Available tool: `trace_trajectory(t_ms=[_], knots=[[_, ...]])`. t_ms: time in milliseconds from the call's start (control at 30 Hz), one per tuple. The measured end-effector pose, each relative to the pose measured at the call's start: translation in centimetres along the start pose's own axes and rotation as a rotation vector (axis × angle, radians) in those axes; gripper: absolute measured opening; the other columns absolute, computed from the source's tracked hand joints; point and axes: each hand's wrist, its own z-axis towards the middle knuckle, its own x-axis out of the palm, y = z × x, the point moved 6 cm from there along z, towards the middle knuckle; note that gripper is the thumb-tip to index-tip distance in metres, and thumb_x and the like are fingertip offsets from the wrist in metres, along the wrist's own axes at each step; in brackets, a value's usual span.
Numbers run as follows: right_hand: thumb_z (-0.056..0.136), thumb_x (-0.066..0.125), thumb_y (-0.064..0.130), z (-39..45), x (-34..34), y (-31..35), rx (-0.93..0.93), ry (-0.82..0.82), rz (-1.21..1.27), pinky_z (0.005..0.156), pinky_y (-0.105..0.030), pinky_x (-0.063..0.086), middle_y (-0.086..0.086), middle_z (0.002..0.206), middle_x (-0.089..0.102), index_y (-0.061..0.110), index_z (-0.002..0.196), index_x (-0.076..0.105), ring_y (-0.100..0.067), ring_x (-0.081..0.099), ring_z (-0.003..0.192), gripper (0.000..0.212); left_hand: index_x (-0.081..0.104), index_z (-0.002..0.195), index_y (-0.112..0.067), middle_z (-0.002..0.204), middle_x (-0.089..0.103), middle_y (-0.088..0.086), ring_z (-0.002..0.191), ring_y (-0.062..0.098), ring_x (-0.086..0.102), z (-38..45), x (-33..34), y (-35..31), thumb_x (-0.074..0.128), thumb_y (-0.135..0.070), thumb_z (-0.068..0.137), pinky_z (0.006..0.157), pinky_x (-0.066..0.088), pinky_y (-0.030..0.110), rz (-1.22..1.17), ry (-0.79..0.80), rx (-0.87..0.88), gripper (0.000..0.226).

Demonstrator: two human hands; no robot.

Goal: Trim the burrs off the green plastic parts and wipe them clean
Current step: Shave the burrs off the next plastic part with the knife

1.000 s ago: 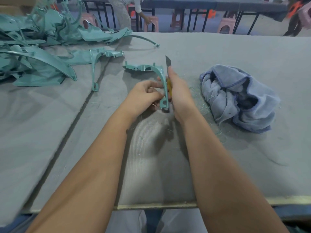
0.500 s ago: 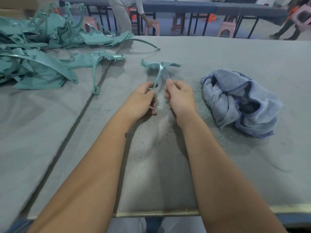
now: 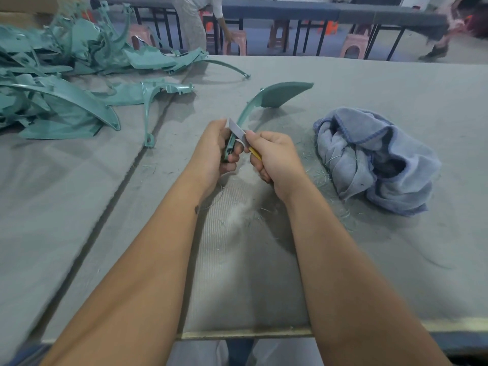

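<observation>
While the left hand [image 3: 215, 147] clamps the near end of the green part [image 3: 266, 100] above the worktop [image 3: 396, 85], the right hand [image 3: 274, 158] pinches the knife [image 3: 239, 130] against its edge. Best now: shallow strokes, blade angled away from those fingers.

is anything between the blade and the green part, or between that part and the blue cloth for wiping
Nothing visible. The right hand holds the knife with its blade already against the green part, which the left hand grips at its near end. The grey table between part and blue cloth carries only thin shavings.
</observation>
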Motion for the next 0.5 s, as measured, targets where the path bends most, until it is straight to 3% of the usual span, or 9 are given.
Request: trace_trajectory(t_ms=[67,167,333,500], knots=[[0.099,0.052,0.021,-0.12,0.33,0.17,-0.012,0.040,0.021,0.033,-0.016,0.022,0.007,0.040,0.043,0.010,0.068,0.055,-0.003,0.028,0.031,0.033,0.059,0.082,-0.012,0.058,0.049,-0.007,0.049,0.006,0.037,-0.03,0.04,0.11,0.049,-0.046,0.084,0.045,0.031,0.017,0.050,0.012,0.015,0.035],[0.097,0.052,0.013,-0.16,0.46,0.05,-0.011,0.046,-0.033,0.035,-0.015,0.022,0.000,0.046,0.038,0.006,0.072,0.058,-0.003,0.027,0.033,0.027,0.060,0.076,-0.013,0.059,0.049,-0.006,0.053,0.006,0.041,-0.07,-0.15,0.17,0.063,-0.030,0.077,0.051,0.036,0.018,0.102,0.002,0.044,0.017],[0.096,0.051,0.009,0.09,0.05,-0.19,-0.003,0.022,-0.120,0.034,-0.011,0.023,0.010,0.037,0.038,-0.005,0.086,0.064,-0.002,0.029,0.031,0.022,0.061,0.071,-0.014,0.057,0.045,-0.008,0.054,0.005,0.038,-0.26,0.11,0.35,0.058,-0.011,0.095,0.050,0.034,0.016,0.095,0.055,0.043,0.024],[0.097,0.054,0.014,0.23,-0.06,-0.54,-0.033,-0.020,-0.110,0.036,-0.012,0.025,0.013,0.038,0.039,0.011,0.068,0.059,-0.001,0.030,0.033,0.029,0.060,0.081,-0.011,0.062,0.033,-0.002,0.053,0.006,0.028,-0.56,0.30,0.14,0.056,-0.014,0.097,0.048,0.028,0.016,0.162,0.054,0.055,0.017]])
